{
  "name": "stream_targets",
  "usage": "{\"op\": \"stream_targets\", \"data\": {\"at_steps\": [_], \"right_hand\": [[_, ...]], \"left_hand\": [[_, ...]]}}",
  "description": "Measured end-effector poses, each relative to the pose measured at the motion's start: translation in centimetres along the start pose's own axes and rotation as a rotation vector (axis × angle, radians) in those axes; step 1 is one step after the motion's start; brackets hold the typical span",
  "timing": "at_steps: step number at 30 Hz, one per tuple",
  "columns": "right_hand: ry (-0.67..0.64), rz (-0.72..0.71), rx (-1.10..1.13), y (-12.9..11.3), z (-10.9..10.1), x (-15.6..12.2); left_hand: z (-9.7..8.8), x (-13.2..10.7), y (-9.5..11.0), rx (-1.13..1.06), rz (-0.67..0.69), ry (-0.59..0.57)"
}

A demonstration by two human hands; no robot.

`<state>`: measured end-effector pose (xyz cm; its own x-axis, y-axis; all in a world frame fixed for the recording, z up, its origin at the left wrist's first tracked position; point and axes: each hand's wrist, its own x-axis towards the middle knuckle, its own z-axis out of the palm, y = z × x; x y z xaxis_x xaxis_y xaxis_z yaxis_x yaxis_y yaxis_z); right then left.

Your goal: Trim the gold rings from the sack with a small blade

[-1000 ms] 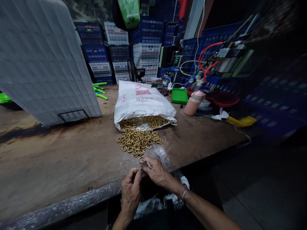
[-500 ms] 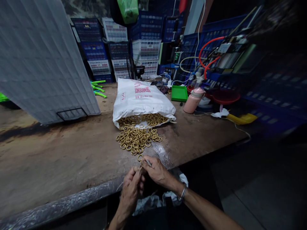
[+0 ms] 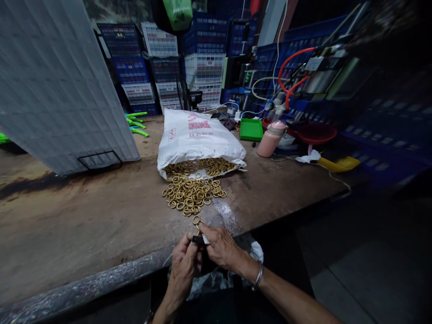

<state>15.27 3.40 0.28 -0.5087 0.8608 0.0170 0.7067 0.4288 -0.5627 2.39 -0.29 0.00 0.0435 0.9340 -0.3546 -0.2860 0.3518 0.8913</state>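
My left hand point(image 3: 182, 265) is closed in a pinch at the table's front edge, its fingertips on a brass ring point(image 3: 198, 230) seen nearly edge-on. My right hand point(image 3: 224, 249) meets it from the right, closed on a small flat tool with a dark end point(image 3: 198, 240) and a pale part; its exact kind is unclear. The tool lies across the ring's lower side, between both hands. Just beyond the fingertips one loose ring point(image 3: 196, 219) rests on the table. Behind it a pile of brass rings point(image 3: 189, 193) spills from the mouth of a white woven sack point(image 3: 202, 141).
A grey-white panel point(image 3: 67, 90) leans at the left. Bright green-and-blue objects point(image 3: 137, 121), a green tray point(image 3: 251, 129), a pink bottle point(image 3: 271, 140) and a yellow scoop point(image 3: 339, 164) lie on the wooden table point(image 3: 101, 220). Stacked crates point(image 3: 205, 67) stand behind.
The tool in my right hand has turned, so its dark end now shows across the ring. My right hand has shifted slightly downward. The pile and sack look unchanged.
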Motion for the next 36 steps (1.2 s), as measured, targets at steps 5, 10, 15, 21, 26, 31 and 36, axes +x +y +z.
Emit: {"op": "stream_targets", "data": {"at_steps": [5, 10, 15, 21, 26, 31, 36], "right_hand": [[-0.004, 0.035, -0.011, 0.0, -0.1, 0.1], [-0.007, 0.061, -0.046, -0.1, -0.2, 0.1], [0.001, 0.020, -0.048, -0.2, 0.1, 0.0], [0.006, 0.041, -0.089, -0.5, -0.1, 0.0], [0.021, 0.059, -0.122, -0.8, -0.2, 0.0], [0.005, 0.108, -0.143, -1.1, 0.0, -0.1], [0.012, 0.165, -0.203, -0.5, -0.2, 0.3]], "left_hand": [[-0.2, 0.0, 0.2, -0.034, -0.067, -0.005], [-0.2, 0.0, 0.6, -0.020, -0.086, -0.009], [-0.1, 0.1, 0.7, -0.001, -0.029, 0.003], [0.1, -0.1, 0.8, 0.033, -0.019, 0.024], [0.3, -0.2, 1.0, 0.038, -0.038, 0.047], [-0.1, -0.2, 0.6, 0.061, -0.008, -0.001], [-0.4, -0.8, 0.2, -0.029, -0.008, -0.105]]}}
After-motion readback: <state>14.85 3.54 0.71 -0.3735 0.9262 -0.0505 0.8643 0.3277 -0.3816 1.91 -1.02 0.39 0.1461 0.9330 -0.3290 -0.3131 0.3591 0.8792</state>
